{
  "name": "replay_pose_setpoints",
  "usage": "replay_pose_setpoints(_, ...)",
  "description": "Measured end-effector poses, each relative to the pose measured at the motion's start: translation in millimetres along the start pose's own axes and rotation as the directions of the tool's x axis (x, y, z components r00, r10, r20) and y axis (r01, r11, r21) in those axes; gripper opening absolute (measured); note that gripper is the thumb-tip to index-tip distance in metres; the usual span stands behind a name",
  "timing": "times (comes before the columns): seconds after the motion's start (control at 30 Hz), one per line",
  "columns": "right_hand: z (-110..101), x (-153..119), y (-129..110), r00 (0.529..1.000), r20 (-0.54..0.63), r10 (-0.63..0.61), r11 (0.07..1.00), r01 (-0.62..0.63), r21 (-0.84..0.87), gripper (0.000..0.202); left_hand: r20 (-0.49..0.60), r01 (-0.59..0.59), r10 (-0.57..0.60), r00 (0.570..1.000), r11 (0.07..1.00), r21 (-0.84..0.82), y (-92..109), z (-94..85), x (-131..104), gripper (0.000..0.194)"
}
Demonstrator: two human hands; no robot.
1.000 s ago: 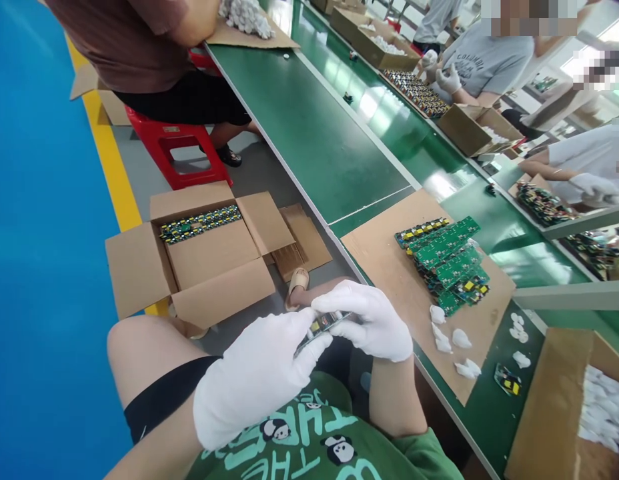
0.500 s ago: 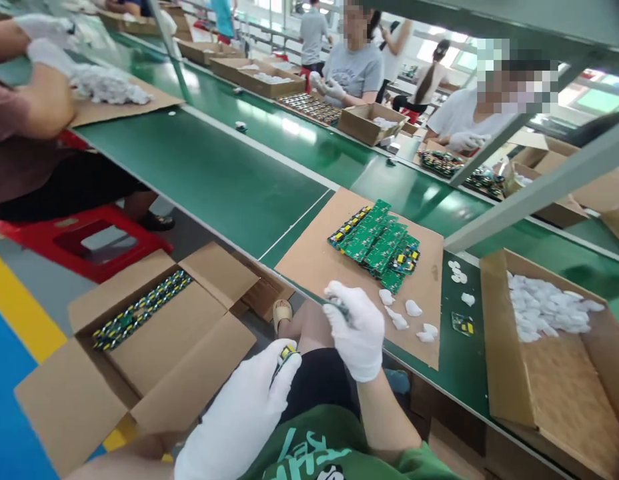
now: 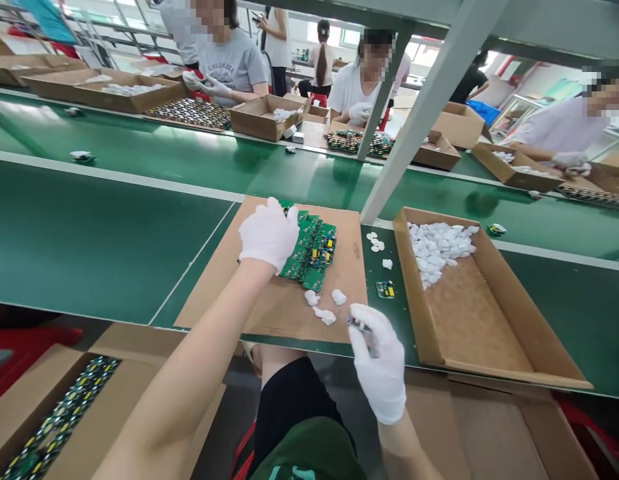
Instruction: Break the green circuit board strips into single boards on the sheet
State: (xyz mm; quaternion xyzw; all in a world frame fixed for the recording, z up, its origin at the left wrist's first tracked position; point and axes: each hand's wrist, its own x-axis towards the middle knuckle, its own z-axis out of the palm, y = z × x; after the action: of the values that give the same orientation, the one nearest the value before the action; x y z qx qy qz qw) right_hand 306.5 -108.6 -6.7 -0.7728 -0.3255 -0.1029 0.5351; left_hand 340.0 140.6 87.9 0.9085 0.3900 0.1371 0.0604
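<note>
My left hand [image 3: 269, 232], in a white glove, reaches over the left side of a stack of green circuit boards [image 3: 303, 250]. Its fingers curve down onto the boards, and the hand covers much of what they grip. Near the table's front edge, my gloved right hand [image 3: 379, 360] is closed on a small circuit board [image 3: 359, 325], mostly hidden by the fingers. The stack rests on a cardboard sheet [image 3: 209, 303], overlapping in rows, with yellow components on its right side. White crumpled pieces [image 3: 325, 316] lie in front of it.
Right of the sheet are a single board [image 3: 385, 289], white discs [image 3: 375, 242] and an open carton [image 3: 489, 333] holding white pieces. A box of boards [image 3: 59, 420] stands low at left. A slanted metal post [image 3: 414, 127] rises beyond the sheet. Co-workers sit across the green conveyor [image 3: 189, 150].
My left hand has gone from above my lap to the board stack. My right hand still holds a board and is now by the sheet's front right corner. The view has turned right.
</note>
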Motion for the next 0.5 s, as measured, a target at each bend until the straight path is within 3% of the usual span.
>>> replay_pose_setpoints(0.07,-13.4,2.9,9.6,0.992,-0.125,0.011,0.993,-0.026,-0.117,0.027,0.027,-0.052,0.053,0.998,0.998,-0.037,17.6,14.4,10.8,0.059)
replay_pose_setpoints(0.17,-21.8,12.9,29.6,0.975,-0.218,-0.051,0.945,-0.023,-0.327,0.033,0.094,-0.131,0.146,0.985,0.979,-0.157,29.6,27.4,11.7,0.063)
replay_pose_setpoints(0.27,-20.5,25.3,56.7,0.987,-0.154,-0.051,0.844,-0.040,-0.534,0.043,-0.046,-0.196,0.191,0.981,0.937,-0.290,10.6,19.7,-10.3,0.062)
replay_pose_setpoints(0.33,-20.7,31.5,71.4,0.999,-0.037,-0.026,0.766,-0.004,-0.643,0.047,-0.174,-0.225,0.170,0.970,0.898,-0.378,-28.3,9.5,-40.3,0.059)
replay_pose_setpoints(0.4,-23.3,35.3,76.0,0.998,0.055,-0.014,0.696,0.050,-0.716,0.047,-0.256,-0.187,0.074,0.964,0.871,-0.453,-86.8,6.9,-83.8,0.054)
replay_pose_setpoints(0.47,-24.0,37.7,68.3,0.996,0.091,-0.020,0.658,0.082,-0.748,0.045,-0.209,0.076,-0.198,0.958,0.874,-0.480,-154.7,17.4,-141.2,0.051)
replay_pose_setpoints(0.5,-21.5,38.1,60.0,0.993,0.104,-0.045,0.661,0.108,-0.743,0.045,-0.153,0.266,-0.373,0.915,0.845,-0.464,-187.5,26.7,-174.6,0.050)
